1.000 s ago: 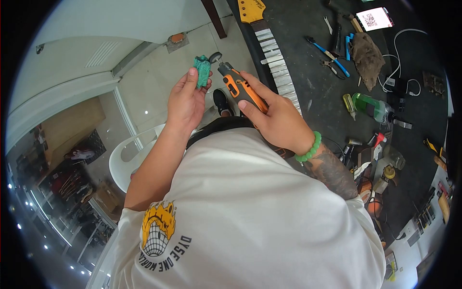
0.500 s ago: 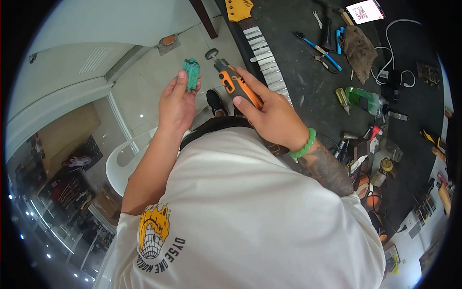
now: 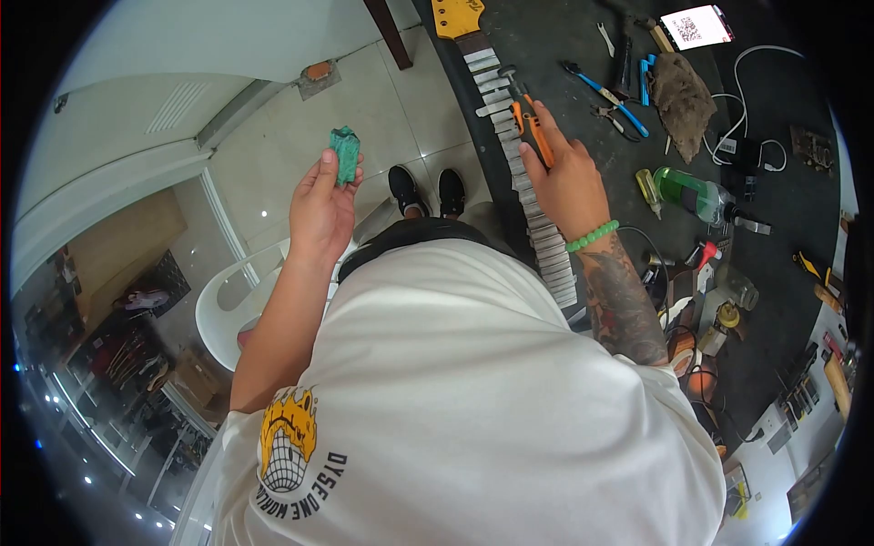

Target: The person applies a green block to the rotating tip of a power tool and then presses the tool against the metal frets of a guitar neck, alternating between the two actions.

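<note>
Between the thumb and fingers of my left hand [image 3: 320,209] is a crumbly green block of polishing compound [image 3: 345,156], held up over the floor. My right hand [image 3: 574,187] is closed around an orange and grey rotary tool [image 3: 541,144], partly hidden by the fingers. The small round wheel [image 3: 507,71] on the tool's tip overlaps the guitar neck in this view. That guitar neck [image 3: 553,259] lies along the bench edge, its fretboard covered with strips of silvery tape and its yellow headstock [image 3: 458,16] at the far end.
On the dark bench [image 3: 583,136] lie a blue-handled brush [image 3: 605,98], pliers [image 3: 614,121], a brown cloth [image 3: 683,98] and a green bottle [image 3: 689,191]. A cable runs near my right forearm. A white chair [image 3: 211,309] stands at my left.
My right hand has carried the rotary tool right, from in front of me to over the guitar neck and bench. My left hand has lowered slightly leftward with the green block.
</note>
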{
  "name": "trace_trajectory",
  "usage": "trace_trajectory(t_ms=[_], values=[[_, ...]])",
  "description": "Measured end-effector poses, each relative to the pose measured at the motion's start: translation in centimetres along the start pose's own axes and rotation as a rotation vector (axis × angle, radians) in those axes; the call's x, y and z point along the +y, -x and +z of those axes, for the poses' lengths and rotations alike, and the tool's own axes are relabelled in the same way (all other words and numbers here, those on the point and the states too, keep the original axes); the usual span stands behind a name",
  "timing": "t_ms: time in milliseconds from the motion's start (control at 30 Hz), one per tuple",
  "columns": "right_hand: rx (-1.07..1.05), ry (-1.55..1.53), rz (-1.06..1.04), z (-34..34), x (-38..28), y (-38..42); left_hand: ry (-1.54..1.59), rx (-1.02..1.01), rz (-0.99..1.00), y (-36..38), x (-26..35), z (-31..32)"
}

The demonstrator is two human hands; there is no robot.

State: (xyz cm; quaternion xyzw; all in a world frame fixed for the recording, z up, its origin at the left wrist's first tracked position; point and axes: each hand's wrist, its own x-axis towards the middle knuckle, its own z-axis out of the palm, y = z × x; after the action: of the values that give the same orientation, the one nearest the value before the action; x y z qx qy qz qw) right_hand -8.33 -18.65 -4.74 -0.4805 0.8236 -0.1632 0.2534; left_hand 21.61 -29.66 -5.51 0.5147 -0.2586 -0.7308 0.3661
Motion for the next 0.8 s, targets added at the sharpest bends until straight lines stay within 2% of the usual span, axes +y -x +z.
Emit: trace_trajectory(t_ms=[500,667,800], values=[[0.033,0.121,0.003,2.4,-0.2,0.3,-0.008,0.019,-0.009,0.4,0.0,-0.2],[0.087,0.143,-0.07,3.0,-0.3,0.5,-0.007,0.011,0.004,0.4,0.1,-0.2],[0.049,0.153,-0.046,3.2,-1.0,0.8,-0.003,0.001,-0.003,0.3,0.1,-0.7]])
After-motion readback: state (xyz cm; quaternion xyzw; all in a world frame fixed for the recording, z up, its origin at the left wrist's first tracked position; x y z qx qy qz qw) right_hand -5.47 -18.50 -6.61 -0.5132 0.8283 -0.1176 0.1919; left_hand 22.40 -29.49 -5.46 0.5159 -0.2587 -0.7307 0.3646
